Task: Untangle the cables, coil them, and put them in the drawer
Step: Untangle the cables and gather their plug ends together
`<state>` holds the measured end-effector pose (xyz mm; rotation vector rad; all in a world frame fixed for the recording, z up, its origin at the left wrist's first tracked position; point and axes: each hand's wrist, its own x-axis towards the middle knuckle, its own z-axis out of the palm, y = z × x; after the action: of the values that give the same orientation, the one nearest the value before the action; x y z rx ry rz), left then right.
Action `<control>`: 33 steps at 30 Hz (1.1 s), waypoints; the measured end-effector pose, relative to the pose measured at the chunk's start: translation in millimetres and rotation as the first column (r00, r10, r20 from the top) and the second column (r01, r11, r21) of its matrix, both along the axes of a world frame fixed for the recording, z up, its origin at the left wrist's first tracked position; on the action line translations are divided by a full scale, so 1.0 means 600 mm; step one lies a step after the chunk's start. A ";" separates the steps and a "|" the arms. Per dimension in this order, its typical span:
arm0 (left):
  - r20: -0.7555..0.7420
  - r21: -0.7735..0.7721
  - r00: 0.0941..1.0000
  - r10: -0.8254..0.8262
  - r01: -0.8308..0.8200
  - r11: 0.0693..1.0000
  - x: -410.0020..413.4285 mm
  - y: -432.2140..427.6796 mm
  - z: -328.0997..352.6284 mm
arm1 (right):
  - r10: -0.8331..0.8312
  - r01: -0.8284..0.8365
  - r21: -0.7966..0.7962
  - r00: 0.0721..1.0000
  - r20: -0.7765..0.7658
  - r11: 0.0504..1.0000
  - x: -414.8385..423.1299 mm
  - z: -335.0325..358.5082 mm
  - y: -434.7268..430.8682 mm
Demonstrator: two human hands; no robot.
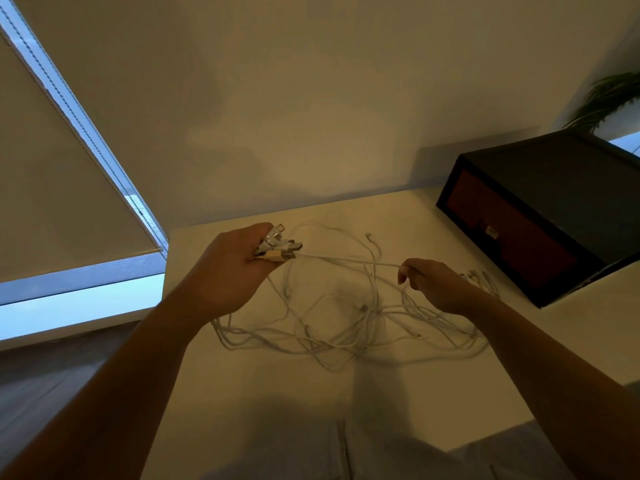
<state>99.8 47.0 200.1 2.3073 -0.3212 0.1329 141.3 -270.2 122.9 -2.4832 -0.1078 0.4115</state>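
Cables (346, 327), thin and white, sprawl in a loose tangle on the pale table (277, 393) left of the black drawer box (554, 202). The left hand (225, 271), farthest from the box, has its fingers clamped round a bunch of plugs (280, 247). One taut strand (346, 259) runs boxward to the right hand (433, 285), pinched between thumb and fingertip. Plug ends nearest the box are half hidden behind that hand. In the dim light I cannot tell how many cables there are.

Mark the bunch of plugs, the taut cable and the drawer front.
bunch of plugs (281, 249): head view, on the metal ends.
taut cable (349, 260): head view, its middle stretch.
drawer front (519, 245): head view, the reddish panel.
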 end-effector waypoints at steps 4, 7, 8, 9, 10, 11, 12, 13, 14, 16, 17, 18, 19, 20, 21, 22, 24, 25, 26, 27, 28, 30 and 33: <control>-0.035 -0.066 0.997 0.066 -0.068 0.996 0.005 0.007 -0.001 | 0.058 -0.055 0.064 0.998 -0.035 0.996 -0.008 0.016 -0.008; -0.053 -0.088 0.995 0.080 -0.084 0.992 0.005 0.004 0.001 | 0.096 -0.092 0.083 0.994 -0.056 0.992 -0.016 0.029 -0.004; -0.054 -0.098 0.995 0.090 -0.095 0.991 0.006 0.004 0.001 | 0.108 -0.102 0.113 0.993 -0.051 0.988 -0.018 0.034 0.001; -0.049 -0.103 0.994 0.099 -0.104 0.989 0.007 0.005 0.001 | 0.117 -0.111 0.144 0.992 -0.035 0.983 -0.019 0.038 0.006; -0.043 -0.099 0.993 0.111 -0.115 0.988 0.008 0.006 0.001 | 0.124 -0.121 0.172 0.992 -0.008 0.978 -0.020 0.042 0.012; -0.037 -0.090 0.991 0.126 -0.129 0.988 0.008 0.007 0.001 | 0.126 -0.128 0.190 0.992 0.026 0.973 -0.021 0.045 0.016; -0.032 -0.081 0.989 0.144 -0.147 0.986 0.009 0.008 0.002 | 0.126 -0.136 0.192 0.990 0.064 0.972 -0.021 0.046 0.020; -0.022 -0.075 0.986 0.163 -0.164 0.984 0.010 0.011 0.002 | 0.132 -0.147 0.168 0.986 0.097 0.975 -0.022 0.048 0.022; -0.009 -0.073 0.983 0.182 -0.183 0.980 0.010 0.014 0.004 | 0.152 -0.166 0.112 0.981 0.124 0.980 -0.023 0.050 0.023; 0.020 -0.073 0.977 0.210 -0.208 0.975 0.013 0.018 0.008 | 0.235 -0.227 -0.065 0.957 0.170 0.972 -0.023 0.051 0.020; 0.034 -0.069 0.975 0.221 -0.218 0.973 0.014 0.019 0.010 | 0.298 -0.266 -0.175 0.935 0.192 0.948 -0.024 0.049 0.019; 0.044 -0.067 0.973 0.227 -0.224 0.972 0.017 0.020 0.012 | 0.372 -0.304 -0.283 0.900 0.228 0.910 -0.025 0.046 0.019; 0.054 -0.064 0.972 0.230 -0.226 0.972 0.020 0.020 0.014 | 0.462 -0.338 -0.389 0.839 0.288 0.857 -0.027 0.041 0.020; 0.064 -0.057 0.971 0.229 -0.226 0.973 0.024 0.021 0.015 | 0.558 -0.365 -0.489 0.758 0.339 0.792 -0.030 0.033 0.023; 0.071 -0.044 0.971 0.230 -0.228 0.973 0.029 0.022 0.015 | 0.627 -0.377 -0.561 0.691 0.360 0.737 -0.035 0.024 0.027; 0.080 -0.035 0.969 0.232 -0.230 0.972 0.035 0.023 0.015 | 0.668 -0.386 -0.599 0.648 0.365 0.702 -0.041 0.016 0.032; 0.091 -0.009 0.969 0.231 -0.231 0.973 0.046 0.025 0.013 | 0.705 -0.410 -0.615 0.604 0.371 0.674 -0.052 0.004 0.039; 0.095 0.010 0.969 0.227 -0.229 0.973 0.052 0.026 0.011 | 0.713 -0.415 -0.612 0.585 0.387 0.673 -0.055 0.001 0.041; 0.102 0.035 0.970 0.220 -0.224 0.974 0.057 0.028 0.009 | 0.718 -0.423 -0.606 0.568 0.403 0.674 -0.056 0.000 0.042; 0.101 0.059 0.972 0.212 -0.219 0.974 0.062 0.030 0.008 | 0.726 -0.431 -0.604 0.549 0.414 0.671 -0.058 0.000 0.043; 0.100 0.073 0.974 0.205 -0.212 0.975 0.066 0.031 0.007 | 0.740 -0.444 -0.606 0.526 0.420 0.660 -0.060 0.001 0.044; 0.085 0.084 0.979 0.184 -0.191 0.978 0.071 0.032 0.007 | 0.770 -0.475 -0.613 0.476 0.425 0.632 -0.065 0.002 0.044; 0.004 0.075 0.992 0.129 -0.129 0.989 0.074 0.034 0.009 | 0.780 -0.485 -0.617 0.467 0.416 0.620 -0.067 0.001 0.031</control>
<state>144.3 67.4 205.8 2.4023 -0.1783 0.1875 100.9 -251.9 123.3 -2.8038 -1.4784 -0.2295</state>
